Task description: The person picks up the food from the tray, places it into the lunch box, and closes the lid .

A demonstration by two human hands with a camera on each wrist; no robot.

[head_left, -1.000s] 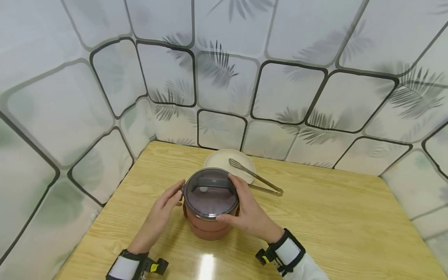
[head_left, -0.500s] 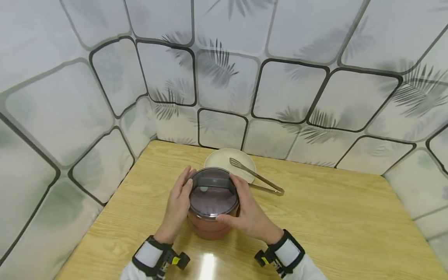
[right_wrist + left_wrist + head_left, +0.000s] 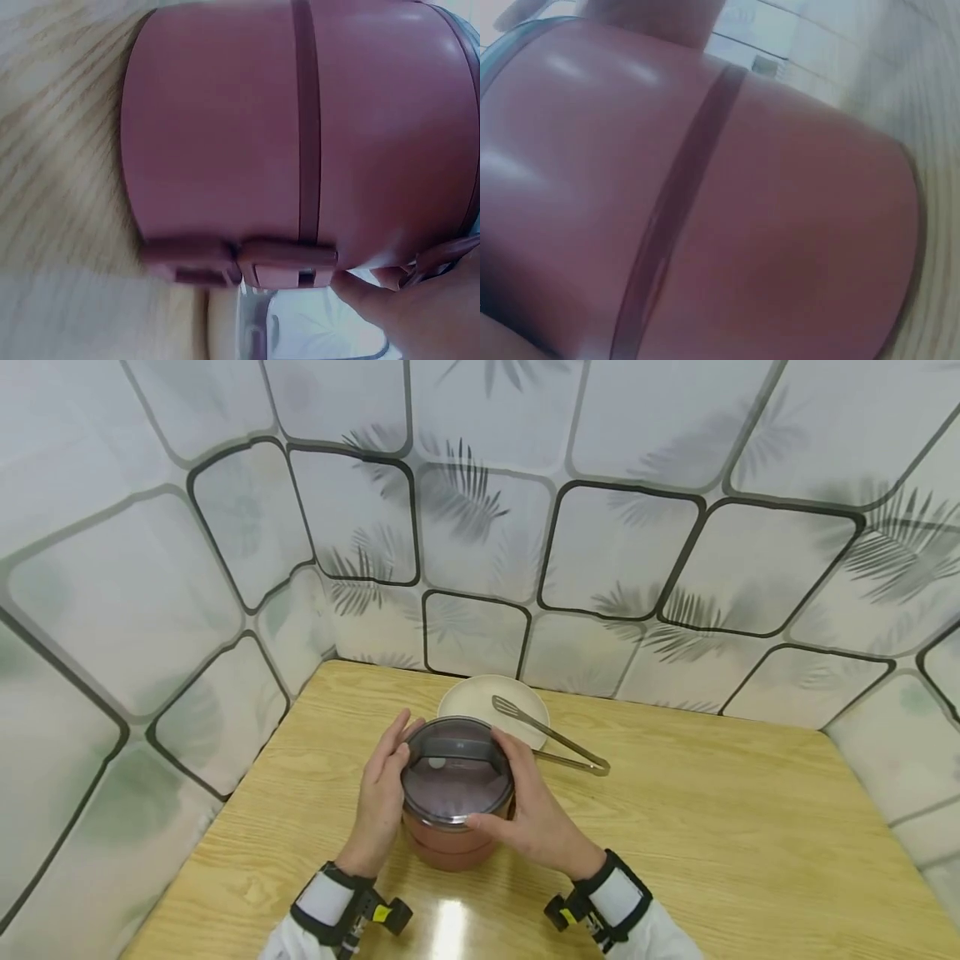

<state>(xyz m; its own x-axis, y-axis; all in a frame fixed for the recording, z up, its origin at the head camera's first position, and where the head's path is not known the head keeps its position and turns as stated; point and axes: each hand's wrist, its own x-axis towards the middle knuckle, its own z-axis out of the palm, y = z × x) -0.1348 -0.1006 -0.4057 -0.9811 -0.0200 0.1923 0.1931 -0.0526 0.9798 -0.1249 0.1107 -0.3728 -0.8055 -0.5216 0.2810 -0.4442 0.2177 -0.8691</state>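
Between the two hands stands a round red-brown lunch box [image 3: 452, 847], upright on the table. Its see-through dark lid [image 3: 457, 789] has a grey handle [image 3: 459, 750] across it and is on top. My left hand [image 3: 380, 797] holds the left side at the lid's rim, thumb toward the front. On the other side, my right hand [image 3: 532, 818] grips the rim with the thumb at its front edge. In the right wrist view, the fingers are by a side latch [image 3: 442, 255]; lower clips [image 3: 289, 262] line the wall. The left palm's contact is hidden.
Behind the lunch box, a pale plate [image 3: 468, 697] is partly covered by it. Metal tongs [image 3: 555, 739] with a slotted end lie over the plate and onto the wooden table [image 3: 712, 827]. A patterned wall covering [image 3: 480, 543] borders the table's back and left.
My left hand has moved right and a little up, from beside the left latch to holding the lunch box's side. That latch is now covered. The right hand has stayed on the rim.
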